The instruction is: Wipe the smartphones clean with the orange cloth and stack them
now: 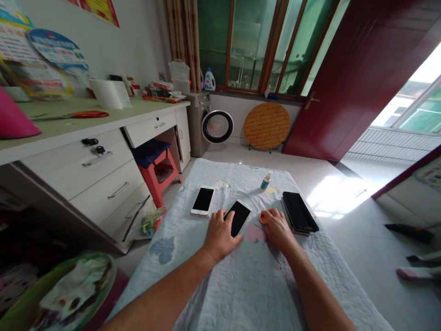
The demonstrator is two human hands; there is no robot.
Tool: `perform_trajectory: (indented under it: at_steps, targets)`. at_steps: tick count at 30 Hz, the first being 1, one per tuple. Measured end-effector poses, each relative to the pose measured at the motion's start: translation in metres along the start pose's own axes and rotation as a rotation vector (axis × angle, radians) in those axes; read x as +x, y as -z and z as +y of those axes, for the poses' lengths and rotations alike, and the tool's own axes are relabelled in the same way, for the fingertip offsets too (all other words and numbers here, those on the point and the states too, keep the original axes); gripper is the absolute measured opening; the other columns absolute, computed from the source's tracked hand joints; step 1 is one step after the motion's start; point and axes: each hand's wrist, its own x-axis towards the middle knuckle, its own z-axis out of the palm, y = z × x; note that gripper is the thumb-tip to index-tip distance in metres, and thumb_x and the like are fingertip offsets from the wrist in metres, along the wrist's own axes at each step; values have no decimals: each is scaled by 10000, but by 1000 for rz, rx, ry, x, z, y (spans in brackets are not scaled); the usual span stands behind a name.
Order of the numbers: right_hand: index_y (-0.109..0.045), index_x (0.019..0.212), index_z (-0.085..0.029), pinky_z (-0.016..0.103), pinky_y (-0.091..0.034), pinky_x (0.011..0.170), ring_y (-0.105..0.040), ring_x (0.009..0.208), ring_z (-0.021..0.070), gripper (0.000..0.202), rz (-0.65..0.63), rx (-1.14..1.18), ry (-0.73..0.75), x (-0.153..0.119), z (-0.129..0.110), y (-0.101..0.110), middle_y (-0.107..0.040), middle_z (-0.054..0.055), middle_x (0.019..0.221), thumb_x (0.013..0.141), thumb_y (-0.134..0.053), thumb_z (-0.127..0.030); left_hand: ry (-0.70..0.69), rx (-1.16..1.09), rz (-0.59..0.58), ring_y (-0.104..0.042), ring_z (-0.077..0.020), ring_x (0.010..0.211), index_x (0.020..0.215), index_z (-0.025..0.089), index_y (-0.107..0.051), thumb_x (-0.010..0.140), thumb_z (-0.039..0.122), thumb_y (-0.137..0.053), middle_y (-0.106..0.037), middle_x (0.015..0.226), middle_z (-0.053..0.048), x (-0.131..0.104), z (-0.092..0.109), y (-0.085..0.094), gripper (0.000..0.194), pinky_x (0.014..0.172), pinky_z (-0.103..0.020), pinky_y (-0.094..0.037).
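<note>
The left hand (221, 234) touches one of two white phones (241, 215).

The left hand (220, 235) is holding a phone (241, 215); the right hand (277, 227) is pinching an orange thing (262, 218), hard to make out.

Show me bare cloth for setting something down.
The pale blue patterned cloth is bare between the left forearm and right forearm, and farther off between the leftmost white-framed phone and small white spray bottle. The middle is crowded: left hand on another white-framed phone, right hand holding a rounded orange object, beside a black rectangular device.
</note>
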Motion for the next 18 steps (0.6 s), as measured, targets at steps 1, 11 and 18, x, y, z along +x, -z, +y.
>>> perform_trajectory:
  at_steps: [1,11,18]
  targets:
    - [-651,902,-207,292,-360,761,-484,815,200,328,8,22,0,0,1,-1,-588,79,917,718,-460,-15,-5,-3,-17,-459,-345,1170,1317,177,-513,662,470,-724,-475,1296,-158,0,0,1,748,1027,-461,-361]
    - [-676,904,-207,283,-433,783,-596,856,193,272,37,316,-42,5,-7,4,-647,52,863,789,-450,-107,-163,-190,-196,-451,-352,1266,1393,219,-436,569,432,-807,-423,1392,-155,-2,-2,10,929,1062,-464,-379]
    - [-683,915,-202,266,-469,658,-604,720,167,245,150,654,-128,8,-22,4,-651,52,845,849,-479,-321,-211,-272,-232,-445,-317,1302,1333,201,-502,642,333,-775,-442,1397,-152,-3,3,11,755,1086,-441,-376]
